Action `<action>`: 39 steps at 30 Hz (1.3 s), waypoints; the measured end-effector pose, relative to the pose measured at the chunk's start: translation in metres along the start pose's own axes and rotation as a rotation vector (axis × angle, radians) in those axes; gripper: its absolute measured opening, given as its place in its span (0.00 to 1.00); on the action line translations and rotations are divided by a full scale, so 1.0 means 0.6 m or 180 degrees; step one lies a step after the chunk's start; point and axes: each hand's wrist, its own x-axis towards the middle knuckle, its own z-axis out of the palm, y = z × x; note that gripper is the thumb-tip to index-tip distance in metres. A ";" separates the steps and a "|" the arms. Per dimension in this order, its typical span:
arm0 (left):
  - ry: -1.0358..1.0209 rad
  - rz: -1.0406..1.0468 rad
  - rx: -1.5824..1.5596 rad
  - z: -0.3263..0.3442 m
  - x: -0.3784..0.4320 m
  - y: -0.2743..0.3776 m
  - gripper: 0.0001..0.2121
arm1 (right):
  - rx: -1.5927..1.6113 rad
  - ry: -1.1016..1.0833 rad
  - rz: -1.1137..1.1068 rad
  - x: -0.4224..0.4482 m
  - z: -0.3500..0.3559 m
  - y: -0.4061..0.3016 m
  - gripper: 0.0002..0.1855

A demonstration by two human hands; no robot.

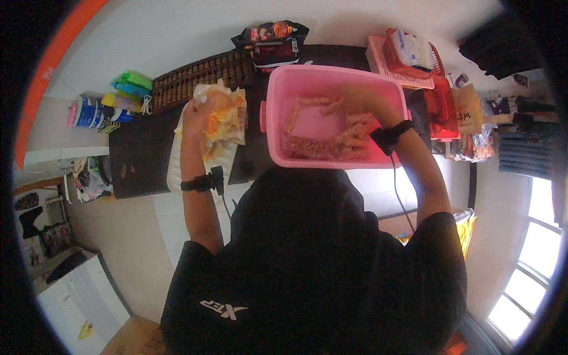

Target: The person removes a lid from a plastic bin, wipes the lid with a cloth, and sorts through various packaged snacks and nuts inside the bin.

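Observation:
A pink plastic tub [336,73] stands on the dark table before me. Brownish, bumpy stick-shaped pieces [310,147] lie in it, mostly along its near side. My right hand [361,101] reaches into the tub near the far right wall; it is blurred, and its fingers cannot be made out. At the left, my left hand [200,113] grips a yellow and clear plastic bag [224,117] with printing, above a white foam-like tray [176,155]. What the bag contains is hard to tell.
A wooden abacus [199,73] and a black printed package [275,51] lie behind. Red baskets [390,53] and a red container [443,111] stand at the right. Blue cans [91,112] and a green packet [137,80] are at the far left. Cables hang from both wrist bands.

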 end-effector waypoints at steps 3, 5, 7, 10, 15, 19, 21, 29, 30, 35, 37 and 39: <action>0.0155 0.0076 0.1417 -0.014 0.042 -0.116 0.30 | 0.0490 -0.0270 -0.0099 -0.012 0.058 0.097 0.25; 0.0181 0.0333 0.2033 -0.012 0.026 -0.114 0.30 | 0.0663 -0.0361 -0.0217 -0.041 0.055 0.070 0.19; 0.0410 0.0727 0.2127 0.017 -0.006 -0.069 0.29 | 0.0570 -0.0286 0.0052 -0.072 0.054 0.056 0.18; 0.0781 0.1648 0.2199 0.022 0.004 -0.089 0.25 | 0.0265 -0.0120 0.0712 -0.073 0.096 0.108 0.30; 0.0695 0.2198 0.1645 0.046 -0.066 -0.018 0.18 | -0.1953 -0.0394 0.0916 -0.054 0.089 0.049 0.36; 0.0615 0.1773 0.0939 0.049 -0.067 -0.012 0.18 | -0.1889 0.0801 0.0399 -0.071 0.147 0.138 0.21; 0.0749 0.1762 0.1047 0.036 -0.074 -0.008 0.17 | -0.1180 0.0360 0.0784 -0.064 0.106 0.057 0.24; 0.0658 0.1830 0.0749 0.067 -0.153 0.050 0.14 | -0.0041 -0.0117 0.0996 -0.060 0.026 0.001 0.33; 0.0600 0.1727 0.0721 0.074 -0.164 0.050 0.14 | 0.0129 -0.0112 0.0894 -0.068 0.019 0.011 0.33; -0.0268 0.1691 0.0071 0.131 -0.221 0.092 0.18 | 0.1424 0.0247 0.0533 -0.097 -0.040 -0.003 0.35; -0.0838 0.1648 0.0022 0.156 -0.237 0.110 0.21 | 0.2594 0.0367 0.0293 -0.106 -0.034 0.024 0.38; -0.1306 0.1306 -0.0146 0.189 -0.258 0.137 0.25 | 0.4013 0.0208 -0.0095 -0.125 -0.040 0.009 0.41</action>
